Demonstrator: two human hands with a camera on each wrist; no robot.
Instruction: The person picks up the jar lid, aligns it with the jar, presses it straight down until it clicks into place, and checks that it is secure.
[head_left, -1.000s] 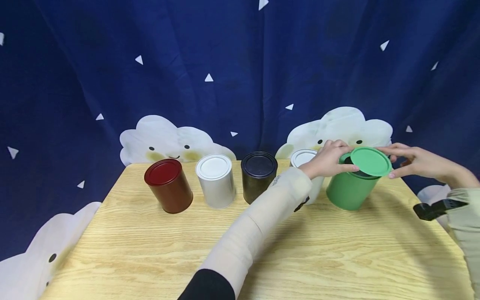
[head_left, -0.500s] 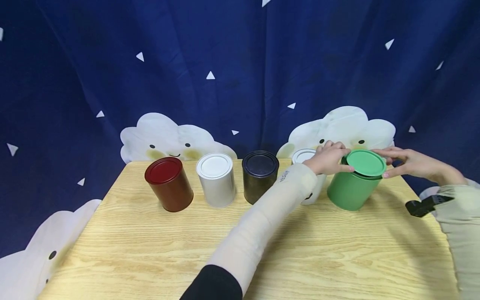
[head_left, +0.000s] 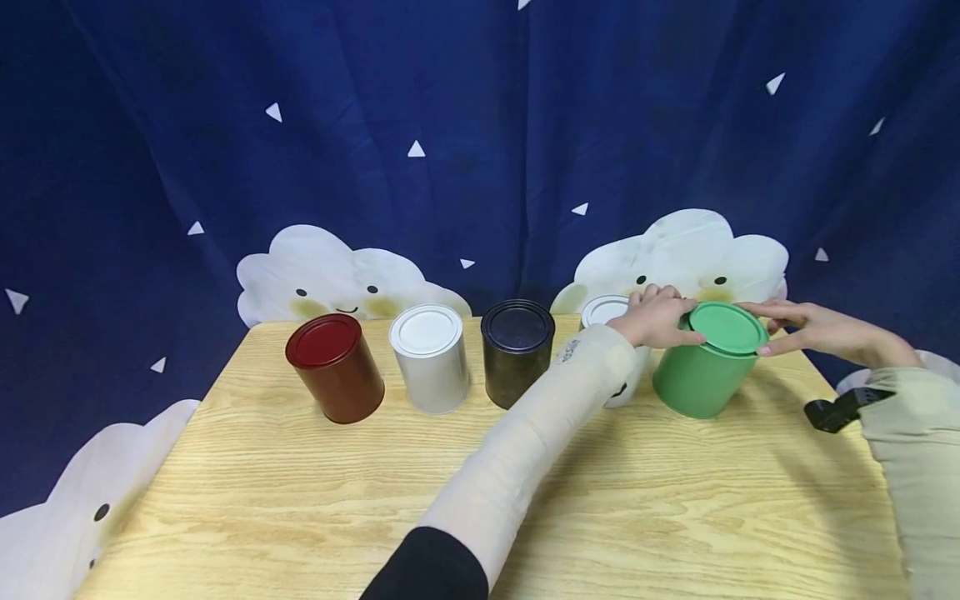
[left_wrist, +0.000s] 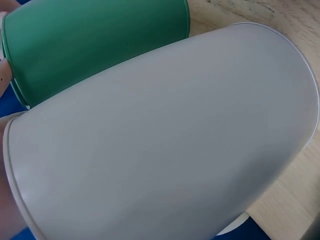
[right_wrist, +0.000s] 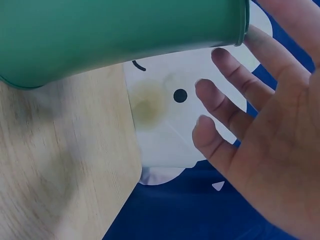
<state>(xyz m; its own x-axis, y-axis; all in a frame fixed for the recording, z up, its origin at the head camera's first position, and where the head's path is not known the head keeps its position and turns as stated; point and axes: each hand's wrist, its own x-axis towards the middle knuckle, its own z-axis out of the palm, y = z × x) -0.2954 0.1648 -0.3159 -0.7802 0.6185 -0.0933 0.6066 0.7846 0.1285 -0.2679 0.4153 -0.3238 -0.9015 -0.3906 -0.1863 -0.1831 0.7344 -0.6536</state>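
At the right of the table a green can (head_left: 697, 385) stands upright with its round green lid (head_left: 727, 327) level on top. My left hand (head_left: 660, 322) holds the lid's left edge, thumb at the front and fingers further back. On the opposite edge my right hand (head_left: 825, 331) holds it between thumb and index finger. In the right wrist view the remaining fingers of the right hand (right_wrist: 280, 130) hang loosely curled beside the can (right_wrist: 125, 30). A lidded white can (head_left: 606, 308), partly hidden by my left forearm, fills most of the left wrist view.
Further left, a black can (head_left: 517, 367), another white can (head_left: 433, 375) and a dark red can (head_left: 345, 379) stand lidded in a row. A blue curtain (head_left: 480, 150) with white clouds hangs behind the wooden table (head_left: 300, 500).
The green lid was tilted and off to the right, showing the can's dark opening. Both hands have moved it left and down until it lies level over the opening.
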